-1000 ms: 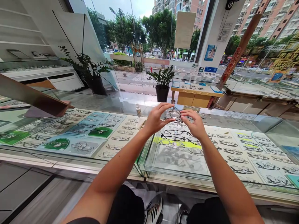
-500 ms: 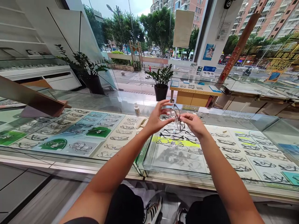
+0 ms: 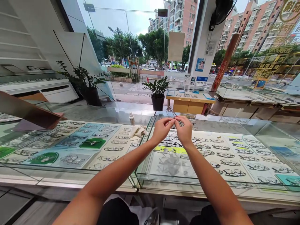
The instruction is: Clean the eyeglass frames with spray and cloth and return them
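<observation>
A thin-framed pair of eyeglasses (image 3: 171, 111) is held up above the glass counter (image 3: 150, 171), its lenses pointing away from me. My left hand (image 3: 162, 130) pinches its near end between thumb and curled fingers. Close against it, my right hand (image 3: 184, 128) grips the same end, with the fingertips of both hands almost meeting. The fingers partly hide the frame, so I cannot tell exactly which parts they touch. Beneath the hands, rows of glasses lie inside the case, some on a yellow strip (image 3: 181, 150).
A small white bottle (image 3: 132, 118) and a crumpled cream cloth (image 3: 138, 132) sit on the countertop to the left. A brown slanted panel (image 3: 35, 114) rises at far left. Beyond the counter are a potted plant (image 3: 157, 100) and a wooden display table (image 3: 187, 104).
My hands have drawn together and tilted the eyeglasses, so the lenses now point away. My left fingers, spread before, have curled in. The view has tipped upward.
</observation>
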### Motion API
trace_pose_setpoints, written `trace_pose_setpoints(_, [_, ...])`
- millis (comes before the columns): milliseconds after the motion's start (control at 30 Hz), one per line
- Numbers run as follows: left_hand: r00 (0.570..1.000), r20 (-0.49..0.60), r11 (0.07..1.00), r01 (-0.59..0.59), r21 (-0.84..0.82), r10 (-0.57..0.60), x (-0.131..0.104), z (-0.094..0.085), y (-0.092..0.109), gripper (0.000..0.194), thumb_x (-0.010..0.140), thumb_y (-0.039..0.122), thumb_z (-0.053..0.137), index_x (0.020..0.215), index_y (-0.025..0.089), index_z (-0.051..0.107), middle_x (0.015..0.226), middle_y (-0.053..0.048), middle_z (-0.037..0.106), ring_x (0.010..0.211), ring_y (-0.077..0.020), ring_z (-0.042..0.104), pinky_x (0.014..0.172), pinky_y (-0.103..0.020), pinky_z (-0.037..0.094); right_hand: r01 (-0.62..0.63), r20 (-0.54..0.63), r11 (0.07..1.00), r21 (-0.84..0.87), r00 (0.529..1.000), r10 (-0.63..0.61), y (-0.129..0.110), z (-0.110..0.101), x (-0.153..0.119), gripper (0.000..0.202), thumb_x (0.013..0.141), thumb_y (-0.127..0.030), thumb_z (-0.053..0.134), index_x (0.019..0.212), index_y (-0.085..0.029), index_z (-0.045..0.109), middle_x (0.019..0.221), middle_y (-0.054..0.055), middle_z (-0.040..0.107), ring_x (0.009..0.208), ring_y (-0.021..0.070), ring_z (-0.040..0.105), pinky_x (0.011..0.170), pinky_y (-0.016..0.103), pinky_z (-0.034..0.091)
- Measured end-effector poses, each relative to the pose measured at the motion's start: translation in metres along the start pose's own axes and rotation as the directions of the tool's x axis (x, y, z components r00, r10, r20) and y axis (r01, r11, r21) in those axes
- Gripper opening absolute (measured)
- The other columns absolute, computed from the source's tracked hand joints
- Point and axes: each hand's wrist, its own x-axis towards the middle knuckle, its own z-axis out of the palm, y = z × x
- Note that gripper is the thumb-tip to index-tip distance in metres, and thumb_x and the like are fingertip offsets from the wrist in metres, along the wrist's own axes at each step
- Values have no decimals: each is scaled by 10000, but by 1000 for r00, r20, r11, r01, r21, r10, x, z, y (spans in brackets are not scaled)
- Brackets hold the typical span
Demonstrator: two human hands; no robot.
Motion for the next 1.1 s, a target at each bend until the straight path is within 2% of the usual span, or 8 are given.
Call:
trace_pose_setpoints(167, [999,-35,994,14,-109,-18,22,13,3,476,901,640,730,894,174,829,715,-41,699,689,-185,587,646,-306,460,105,-33,989,-106,993,-109,-7,-2,2,236,995,-332,613,1067,-222,810,1197,151,798,1154,303,736,1068,501,562])
trace_pose_setpoints(267, [1000,-13,999,-9,-47,8,31,20,7,454,919,609,707,886,170,821,691,-26,678,655,-170,556,634,-299,416,78,-80,993,-89,993,-85,-6,-17,15,218,992,-368,618,972,-222,779,1089,115,809,1067,280,741,998,444,567])
trace_pose_setpoints(400, [979,185,966,-130,224,89,44,37,14,370,964,513,672,883,182,818,649,-14,632,636,-172,521,620,-304,328,-67,-390,996,-59,920,39,7,-58,43,400,1008,-474,589,672,-258,558,655,-7,592,639,185,562,669,335,475])
trace_pose_setpoints(467, [913,391,891,-273,364,120,53,50,15,299,972,444,672,910,196,828,772,-47,725,722,-201,596,651,-311,354,-107,-509,994,-37,858,74,17,-79,55,463,1013,-494,569,618,-269,478,586,-29,493,575,168,479,627,332,413])
trace_pose_setpoints(533, [805,588,779,-414,471,72,63,66,14,242,980,385,666,975,220,843,938,-75,793,841,-231,663,683,-312,385,-128,-583,991,-34,808,84,26,-94,63,485,1017,-508,547,604,-274,452,575,-28,476,568,167,458,620,334,390])
trace_pose_setpoints(633, [690,723,679,-509,528,-45,74,91,6,155,937,279,711,982,249,857,1023,-77,820,933,-251,708,721,-307,422,-137,-632,989,-62,772,68,34,-102,67,498,1028,-526,515,604,-277,434,582,-20,481,579,171,451,626,333,386])
trace_pose_setpoints(833, [626,762,631,-526,570,-166,79,120,-12,156,899,239,748,975,262,881,1004,-78,833,971,-262,737,781,-297,483,-151,-578,983,-104,813,64,40,-95,65,450,1036,-488,497,648,-263,459,611,-26,487,585,163,454,612,318,388])
trace_pose_setpoints(1100, [602,759,578,-537,614,-248,76,130,-18,191,918,256,746,1054,239,878,1112,-111,833,1016,-278,746,811,-303,503,-161,-523,982,-104,848,83,46,-90,64,442,1027,-415,513,618,-248,516,597,-20,520,566,158,479,589,303,419])
